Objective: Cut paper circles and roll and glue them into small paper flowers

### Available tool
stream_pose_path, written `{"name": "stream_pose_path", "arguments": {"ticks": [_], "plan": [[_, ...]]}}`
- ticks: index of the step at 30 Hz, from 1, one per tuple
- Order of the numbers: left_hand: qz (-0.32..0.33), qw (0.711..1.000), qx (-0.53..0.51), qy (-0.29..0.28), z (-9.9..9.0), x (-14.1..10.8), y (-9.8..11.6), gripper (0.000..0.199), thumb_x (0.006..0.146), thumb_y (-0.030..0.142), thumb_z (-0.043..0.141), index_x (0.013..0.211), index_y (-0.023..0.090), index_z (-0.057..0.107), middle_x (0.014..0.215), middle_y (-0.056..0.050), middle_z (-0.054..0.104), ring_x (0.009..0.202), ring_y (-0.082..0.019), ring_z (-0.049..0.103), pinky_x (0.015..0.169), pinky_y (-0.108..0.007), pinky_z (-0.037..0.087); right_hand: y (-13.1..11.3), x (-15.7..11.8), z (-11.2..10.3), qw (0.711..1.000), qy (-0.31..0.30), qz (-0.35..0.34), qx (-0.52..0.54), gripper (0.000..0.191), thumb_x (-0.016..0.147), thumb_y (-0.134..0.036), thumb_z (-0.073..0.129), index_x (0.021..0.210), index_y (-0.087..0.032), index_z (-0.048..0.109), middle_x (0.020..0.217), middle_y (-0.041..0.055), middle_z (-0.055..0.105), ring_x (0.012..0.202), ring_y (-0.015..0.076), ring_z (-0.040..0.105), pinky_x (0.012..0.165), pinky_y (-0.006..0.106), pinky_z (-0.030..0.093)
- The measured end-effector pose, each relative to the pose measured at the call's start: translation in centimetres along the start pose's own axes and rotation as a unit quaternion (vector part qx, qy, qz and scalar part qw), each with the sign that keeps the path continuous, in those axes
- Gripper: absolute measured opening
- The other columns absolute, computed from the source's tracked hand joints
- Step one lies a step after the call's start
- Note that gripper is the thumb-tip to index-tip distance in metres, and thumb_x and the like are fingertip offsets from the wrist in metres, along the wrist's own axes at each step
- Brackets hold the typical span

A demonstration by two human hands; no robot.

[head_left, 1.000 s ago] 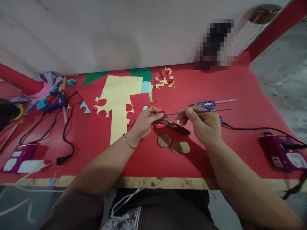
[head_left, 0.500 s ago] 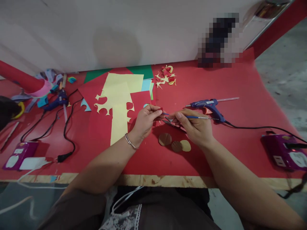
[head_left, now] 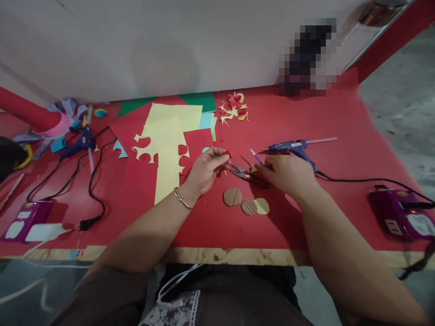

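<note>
My left hand (head_left: 207, 170) pinches a small red paper piece (head_left: 227, 154) between thumb and fingers. My right hand (head_left: 287, 174) is palm down near the glue gun (head_left: 288, 147), fingers curled. A thin blue paintbrush (head_left: 258, 158) sticks out past its fingertips, the rest hidden under the hand. Between my hands lie small dark-handled thread snips (head_left: 251, 177), their blades toward the left hand. Nearer me are two brown striped discs (head_left: 233, 197) and a pale yellow disc (head_left: 262, 206), partly overlapped by the smaller brown one.
Yellow paper with round cut-outs (head_left: 169, 156) lies on red sheets to the left. Paper scraps (head_left: 234, 108) are heaped at the back. Another glue gun (head_left: 78, 144) and its cords lie left. Purple power boxes (head_left: 403, 215) stand at both sides. The wooden table edge (head_left: 234, 256) runs in front.
My right hand has moved slightly right and turned palm down, with the brush now angled away from me. The snips show more fully. My left hand keeps the red piece almost in place.
</note>
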State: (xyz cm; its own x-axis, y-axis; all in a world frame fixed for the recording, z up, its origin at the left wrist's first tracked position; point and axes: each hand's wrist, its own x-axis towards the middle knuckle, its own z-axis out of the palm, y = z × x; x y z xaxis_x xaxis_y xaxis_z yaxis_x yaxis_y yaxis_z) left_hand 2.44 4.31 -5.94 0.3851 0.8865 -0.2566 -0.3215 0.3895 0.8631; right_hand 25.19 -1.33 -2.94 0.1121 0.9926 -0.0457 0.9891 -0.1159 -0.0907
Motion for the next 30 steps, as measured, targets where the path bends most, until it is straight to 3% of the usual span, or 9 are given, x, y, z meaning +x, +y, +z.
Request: {"name": "stream_pose_path", "arguments": {"ticks": [2,4,7,9,13,22,30], "plan": [[-0.001,1.000,-0.001,-0.008,0.2,-0.1,0.0,0.020,0.084,0.021,0.083,0.091,0.019,0.064,0.084,0.001,0.072,0.073,-0.010,0.067,0.077,-0.028,0.053,-0.4,-0.2,0.1,1.000,0.012,0.000,0.024,0.044,0.101,-0.055,0.059,0.078,-0.020,0.073,0.074,0.0100,0.074,0.067,0.0231,0.063,0.058,0.033,0.028],[0.002,1.000,-0.001,-0.017,0.4,-0.2,-0.1,0.020,0.084,0.020,0.083,0.091,0.019,0.064,0.084,0.001,0.070,0.073,-0.011,0.067,0.077,-0.029,0.053,-1.1,-0.7,0.1,0.989,0.041,-0.018,0.139,0.039,0.101,-0.053,0.060,0.090,-0.020,0.077,0.078,0.0082,0.077,0.068,0.0214,0.066,0.060,0.032,0.035],[0.011,0.999,-0.001,-0.037,0.7,-0.5,-0.3,0.021,0.082,0.020,0.086,0.091,0.019,0.066,0.083,0.002,0.069,0.074,-0.011,0.066,0.077,-0.029,0.052,-2.0,-1.4,0.3,0.941,0.057,-0.079,0.325,0.034,0.101,-0.050,0.064,0.100,-0.020,0.079,0.085,0.0066,0.079,0.069,0.0183,0.067,0.064,0.030,0.043],[0.016,0.998,-0.003,-0.053,0.9,-0.7,-0.4,0.022,0.080,0.021,0.088,0.091,0.018,0.068,0.083,0.001,0.069,0.075,-0.011,0.066,0.079,-0.029,0.052,-2.6,-1.6,0.6,0.917,0.067,-0.117,0.375,0.032,0.099,-0.048,0.067,0.102,-0.019,0.080,0.087,0.0067,0.079,0.070,0.0178,0.066,0.064,0.029,0.045],[0.017,0.997,0.012,-0.075,1.2,-1.3,-0.4,0.023,0.079,0.024,0.089,0.089,0.018,0.069,0.086,0.001,0.069,0.079,-0.011,0.065,0.082,-0.029,0.051,-3.0,-1.7,1.0,0.903,0.077,-0.151,0.394,0.026,0.099,-0.042,0.066,0.095,-0.019,0.079,0.083,0.0057,0.076,0.073,0.0180,0.065,0.066,0.029,0.045],[-0.003,0.995,-0.005,-0.096,1.3,-1.3,-0.4,0.032,0.072,0.030,0.097,0.087,0.017,0.072,0.086,0.001,0.067,0.076,-0.010,0.062,0.080,-0.029,0.052,-3.1,-1.7,0.8,0.878,0.064,-0.150,0.449,0.024,0.097,-0.035,0.065,0.081,-0.019,0.071,0.075,0.0013,0.068,0.068,0.0149,0.059,0.066,0.029,0.042],[0.033,0.990,0.060,-0.122,0.8,-1.2,0.3,0.034,0.076,0.033,0.096,0.090,0.015,0.070,0.085,0.001,0.067,0.074,-0.010,0.062,0.077,-0.029,0.051,-3.1,-1.5,1.5,0.874,0.052,-0.151,0.458,0.026,0.098,-0.037,0.064,0.078,-0.020,0.067,0.070,-0.0002,0.062,0.063,0.0135,0.053,0.061,0.029,0.038]]}}
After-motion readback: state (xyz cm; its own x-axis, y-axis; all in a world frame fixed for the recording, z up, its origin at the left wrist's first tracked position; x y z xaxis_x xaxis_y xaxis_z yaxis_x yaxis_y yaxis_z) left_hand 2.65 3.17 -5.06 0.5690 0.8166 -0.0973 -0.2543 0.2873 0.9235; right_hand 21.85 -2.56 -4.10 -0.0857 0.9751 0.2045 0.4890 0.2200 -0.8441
